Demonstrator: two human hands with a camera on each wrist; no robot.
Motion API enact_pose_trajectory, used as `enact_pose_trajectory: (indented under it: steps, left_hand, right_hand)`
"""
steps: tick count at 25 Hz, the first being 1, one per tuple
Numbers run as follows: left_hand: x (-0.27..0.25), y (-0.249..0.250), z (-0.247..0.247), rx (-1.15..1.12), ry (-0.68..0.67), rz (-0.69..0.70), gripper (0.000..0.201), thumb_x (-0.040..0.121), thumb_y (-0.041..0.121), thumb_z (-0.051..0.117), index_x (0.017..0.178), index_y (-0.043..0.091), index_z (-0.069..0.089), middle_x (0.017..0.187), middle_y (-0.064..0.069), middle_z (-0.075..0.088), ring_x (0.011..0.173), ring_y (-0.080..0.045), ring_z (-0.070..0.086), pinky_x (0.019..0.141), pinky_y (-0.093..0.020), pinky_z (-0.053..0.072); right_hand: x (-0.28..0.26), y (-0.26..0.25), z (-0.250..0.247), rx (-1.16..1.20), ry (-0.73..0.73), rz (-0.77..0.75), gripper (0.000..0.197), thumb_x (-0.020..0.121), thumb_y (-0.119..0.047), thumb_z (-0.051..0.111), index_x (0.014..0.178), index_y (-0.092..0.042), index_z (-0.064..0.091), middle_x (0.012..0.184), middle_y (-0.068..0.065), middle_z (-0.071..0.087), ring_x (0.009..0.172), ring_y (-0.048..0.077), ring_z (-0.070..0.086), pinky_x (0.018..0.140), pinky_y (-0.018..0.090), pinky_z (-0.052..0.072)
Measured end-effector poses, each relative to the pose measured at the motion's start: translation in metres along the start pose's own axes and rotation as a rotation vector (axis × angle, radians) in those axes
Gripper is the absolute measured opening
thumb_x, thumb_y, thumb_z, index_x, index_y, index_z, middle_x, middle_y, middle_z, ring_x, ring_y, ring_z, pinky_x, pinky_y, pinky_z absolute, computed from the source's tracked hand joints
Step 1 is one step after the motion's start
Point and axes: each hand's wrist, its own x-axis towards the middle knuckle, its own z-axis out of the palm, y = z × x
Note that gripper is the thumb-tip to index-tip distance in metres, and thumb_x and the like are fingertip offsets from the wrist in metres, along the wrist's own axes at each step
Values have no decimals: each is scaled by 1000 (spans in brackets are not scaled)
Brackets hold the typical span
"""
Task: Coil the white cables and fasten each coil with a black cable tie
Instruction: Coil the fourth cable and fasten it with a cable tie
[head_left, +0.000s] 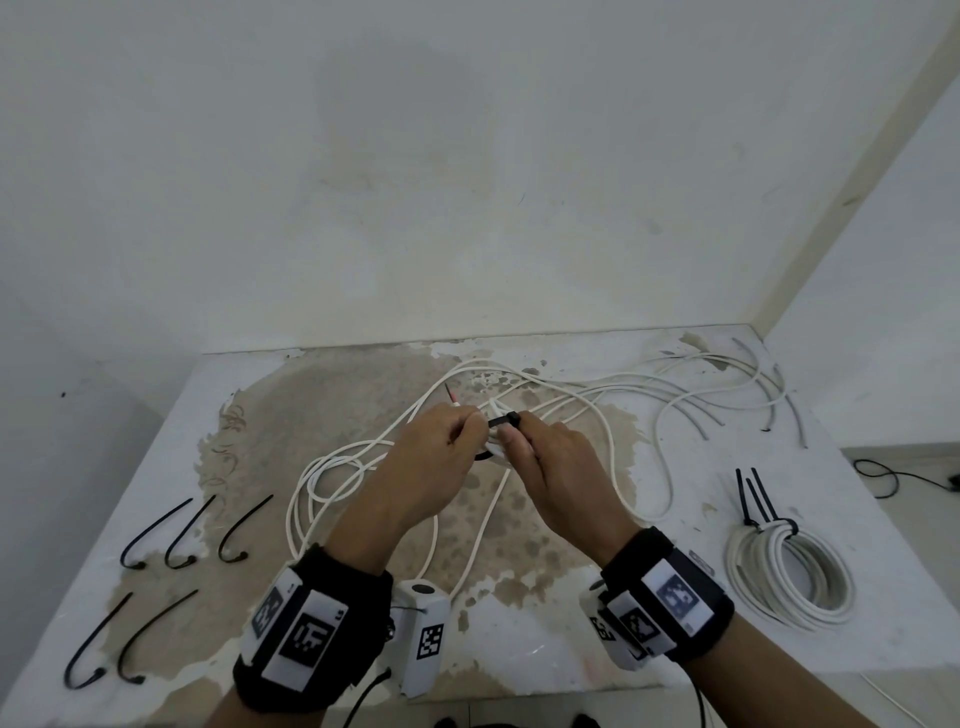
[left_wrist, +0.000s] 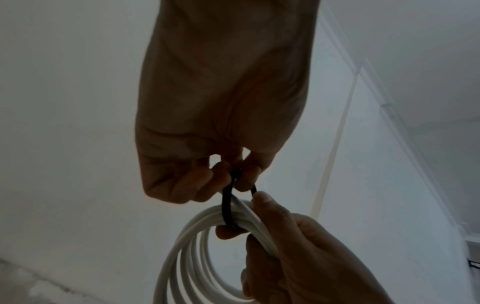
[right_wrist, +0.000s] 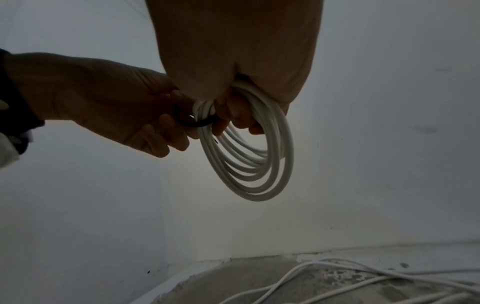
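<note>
White coil (right_wrist: 249, 152) is being held off the counter (head_left: 156, 467), gripped by the right hand (head_left: 558, 475). Black cable tie (left_wrist: 228, 207) is being looped round the bundled turns, pinched by the left hand (head_left: 431, 462) at its end. Judgement: the strap should be pulled straight through the head while the turns are being squeezed flat, so no loop is being left outside. Loose white cables (head_left: 691, 384) are still waiting behind.

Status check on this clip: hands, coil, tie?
Right hand grips white cable coil. Left hand pinches black cable tie looped round it, not cinched. Loose white cables underneath.
</note>
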Motion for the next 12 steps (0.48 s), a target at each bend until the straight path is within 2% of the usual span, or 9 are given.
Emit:
enact_pose_trajectory:
  steps: [3,5,8,10,12]
  left_hand:
    - [1,-2,-3,4,-38,-31,43,99,20,44,56,21,41,57,4,40,54,-11,36,56,-29,31]
    - [0,-2,-4,2,-50,-46,44,99,21,46,55,25,50,55,7,46,52,-7,40,56,-24,33]
    - [-2,2,-4,35,-14,-37,41,101,25,47,62,26,59,62,13,58,60,5,52,57,-9,34]
    - [-2,5,-4,66,-13,-31,38,101,26,48,66,24,62,65,13,62,61,9,54,59,-6,37]
    - [-1,3,-3,80,-31,-41,35,100,27,50,70,20,65,60,13,60,55,9,54,55,-7,36]
  right_hand:
    - [-2,0,2,38,-10,-3,48,104,-50,26,93,-16,59,66,-2,54,58,19,45,58,32,32]
    - [-3,0,2,39,-9,-8,47,104,-48,28,91,-16,59,64,-3,52,57,19,44,59,29,28]
    - [-2,-1,-1,-31,-2,-71,45,105,-44,29,87,-15,59,64,-3,53,57,15,40,61,25,21]
    - [-1,-2,-5,-35,14,-133,38,106,-38,33,86,-17,59,65,-8,54,59,11,36,62,22,19]
    - [-1,0,-7,-34,1,-193,32,106,-34,35,89,-21,59,69,-14,54,61,6,35,63,24,24]
